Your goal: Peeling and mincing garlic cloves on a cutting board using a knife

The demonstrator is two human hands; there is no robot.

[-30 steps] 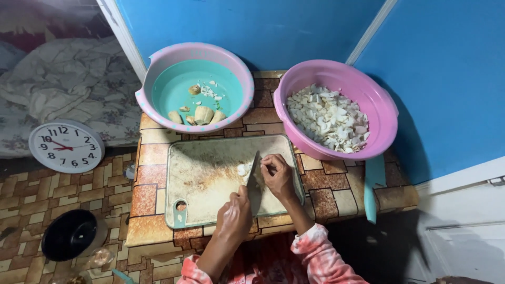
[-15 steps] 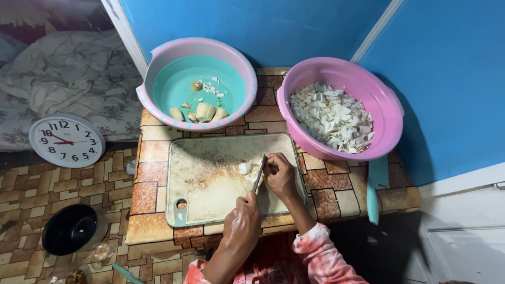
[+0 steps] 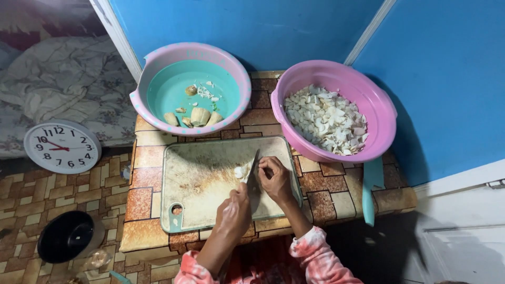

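Note:
A pale, worn cutting board (image 3: 200, 184) lies on the low tiled table (image 3: 147, 231). My left hand (image 3: 234, 210) grips the handle of a knife (image 3: 254, 165) whose blade points away from me over the board. My right hand (image 3: 274, 179) rests on the board just right of the blade, fingers curled on a small white piece. A few cut white pieces (image 3: 240, 171) lie left of the blade.
A teal and pink basin (image 3: 158, 89) with a few peeled chunks stands behind the board on the left. A pink basin (image 3: 379, 115) full of white slices is at the back right. A wall clock (image 3: 62, 147) and a black bowl (image 3: 66, 236) lie on the floor at left. A teal tool (image 3: 370, 194) lies at the table's right edge.
Both hands stay at the same spot on the board. The knife blade has shifted slightly beside my right fingers, and the view has tilted a little.

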